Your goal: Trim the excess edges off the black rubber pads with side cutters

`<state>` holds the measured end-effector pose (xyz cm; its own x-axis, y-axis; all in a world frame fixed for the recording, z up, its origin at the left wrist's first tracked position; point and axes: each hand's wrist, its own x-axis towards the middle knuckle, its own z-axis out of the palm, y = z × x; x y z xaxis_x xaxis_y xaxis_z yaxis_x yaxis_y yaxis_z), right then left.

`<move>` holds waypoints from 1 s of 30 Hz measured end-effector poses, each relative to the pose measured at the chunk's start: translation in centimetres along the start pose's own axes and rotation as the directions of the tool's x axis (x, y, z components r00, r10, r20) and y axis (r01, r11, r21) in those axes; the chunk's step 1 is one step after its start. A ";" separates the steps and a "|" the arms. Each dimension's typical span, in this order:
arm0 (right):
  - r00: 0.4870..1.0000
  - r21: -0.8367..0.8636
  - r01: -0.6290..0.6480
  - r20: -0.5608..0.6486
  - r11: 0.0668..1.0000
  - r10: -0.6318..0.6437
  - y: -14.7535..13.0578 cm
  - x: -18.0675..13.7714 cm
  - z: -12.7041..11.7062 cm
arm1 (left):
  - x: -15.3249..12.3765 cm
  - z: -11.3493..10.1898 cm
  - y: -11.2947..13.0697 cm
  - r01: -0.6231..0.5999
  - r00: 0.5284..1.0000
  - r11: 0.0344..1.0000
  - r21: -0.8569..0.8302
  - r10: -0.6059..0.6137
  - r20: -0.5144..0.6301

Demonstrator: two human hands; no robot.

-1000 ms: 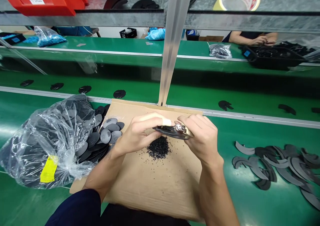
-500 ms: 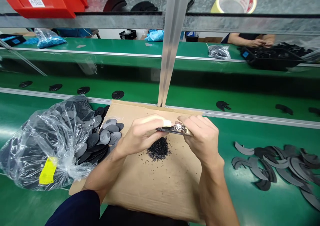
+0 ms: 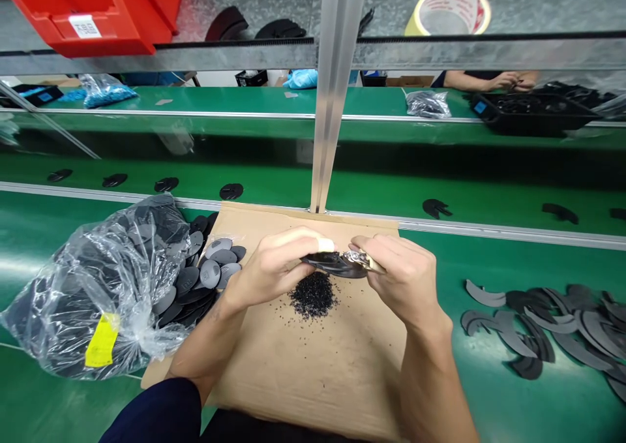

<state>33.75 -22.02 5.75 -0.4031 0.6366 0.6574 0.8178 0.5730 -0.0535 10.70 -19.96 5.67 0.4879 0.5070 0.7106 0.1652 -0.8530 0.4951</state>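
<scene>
My left hand [image 3: 286,260] is closed on a black plastic piece [image 3: 345,268] with a curved edge, held over the cardboard sheet [image 3: 293,378]. A white wrap covers one of its fingertips. In my closed right hand [image 3: 403,270] is a pair of nippers [image 3: 359,258] with a metal head and pale yellow handles. The head lies against the upper right part of the black piece; whether its jaws are open is too small to tell. Beneath the piece, a heap of tiny black scraps [image 3: 313,296] lies on the cardboard.
To the left, a clear bag [image 3: 98,280] of dark pieces lies beside loose oval discs [image 3: 210,273]. Curved grey pieces [image 3: 548,325] are heaped at right. A metal post [image 3: 330,117] rises behind the cardboard. Several black parts [image 3: 166,184] sit on the green belt. A co-worker's hands [image 3: 513,81] show beyond.
The black piece has tilted so that more of its curved face shows. My right hand and the nippers have shifted slightly right. The whole view has moved a little.
</scene>
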 end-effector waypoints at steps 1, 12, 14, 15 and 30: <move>1.000 -0.006 -0.002 0.005 1.000 0.002 0.0 0.0 -0.1 | 0.0 0.0 0.0 -0.007 1.000 1.000 0.002 0.007 0.000; 0.940 -0.013 -0.014 0.341 1.000 0.017 0.4 -0.1 -0.5 | -0.2 -0.4 0.1 0.093 0.941 0.986 0.137 -0.132 0.310; 0.925 0.043 -0.055 0.377 0.998 0.035 0.8 -0.3 -0.8 | -0.3 -0.7 -0.1 0.100 0.940 0.987 0.129 -0.136 0.312; 0.929 0.081 -0.072 0.369 0.994 0.037 1.0 -0.3 -1.0 | -0.4 -0.9 -0.2 0.108 0.941 0.986 0.127 -0.142 0.306; 0.983 0.402 0.046 0.145 0.914 -0.113 1.4 0.1 -2.0 | 0.7 2.1 -0.8 0.195 0.955 0.973 -0.120 -0.161 0.248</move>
<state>35.66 -22.20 7.29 -0.5483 0.6360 0.5430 0.5642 0.7606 -0.3212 12.74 -19.21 4.69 0.6519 0.5909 0.4753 0.1536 -0.7166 0.6804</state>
